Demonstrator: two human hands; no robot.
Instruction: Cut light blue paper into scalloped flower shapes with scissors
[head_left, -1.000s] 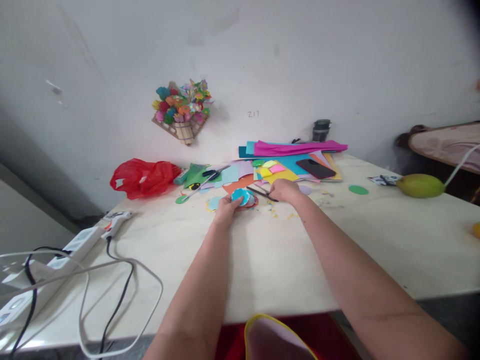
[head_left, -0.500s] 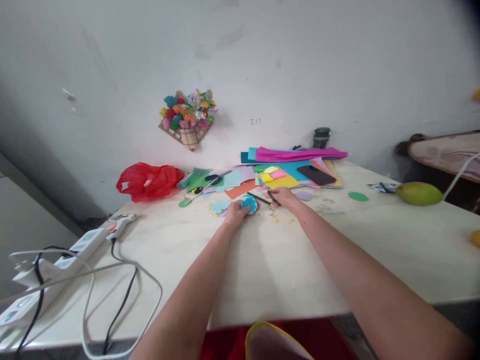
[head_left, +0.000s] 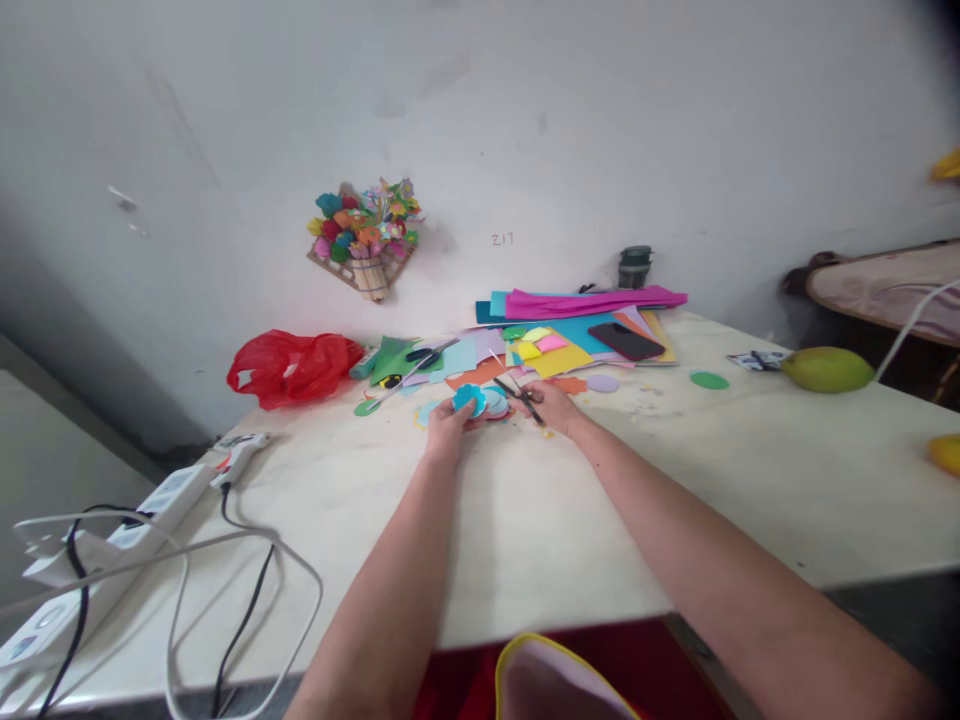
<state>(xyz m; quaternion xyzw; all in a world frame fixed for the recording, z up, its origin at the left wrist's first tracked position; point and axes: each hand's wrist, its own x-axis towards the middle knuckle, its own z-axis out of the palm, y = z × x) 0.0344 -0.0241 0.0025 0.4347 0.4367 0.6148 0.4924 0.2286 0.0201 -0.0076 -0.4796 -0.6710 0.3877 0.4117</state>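
Over the table, arms outstretched, left fingers pinching a blue cutout, right fingers curled around scissors.

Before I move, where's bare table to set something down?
Between left forearm and right forearm; also between right forearm, green disc and mango. Crowded: around blue cut-out and held scissors, behind them with paper and phone, and far left with power strip and cables.

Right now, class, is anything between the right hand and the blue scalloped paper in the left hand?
Yes: in this view, pale blue paper pieces show just right of the blue scalloped paper, and a dark slim tool extends toward them from the right hand.
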